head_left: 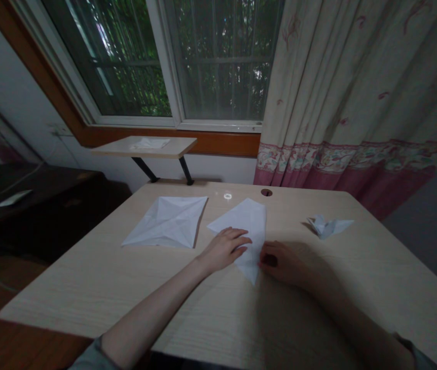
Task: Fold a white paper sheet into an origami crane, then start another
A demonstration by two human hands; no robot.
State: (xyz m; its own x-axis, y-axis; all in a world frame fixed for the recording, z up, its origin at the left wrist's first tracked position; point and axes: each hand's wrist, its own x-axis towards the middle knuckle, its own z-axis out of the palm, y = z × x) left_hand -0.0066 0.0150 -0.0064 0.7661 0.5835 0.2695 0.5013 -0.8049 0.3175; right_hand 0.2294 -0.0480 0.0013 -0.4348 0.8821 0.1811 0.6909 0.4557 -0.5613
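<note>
A partly folded white sheet of paper lies on the table in front of me, with one long straight edge on its right. My left hand rests on its middle, palm down with the fingers spread. At that right edge, my right hand has its fingers curled and pinches the paper near its lower half. The right thumb is partly lost in shadow. To the left lies a creased square sheet of white paper, opened out. Over on the right sits a small folded paper crane.
The pale wooden table has a round cable hole near its back edge. A raised shelf at the back left carries more white paper. Behind are a window and a curtain; a dark cabinet stands left.
</note>
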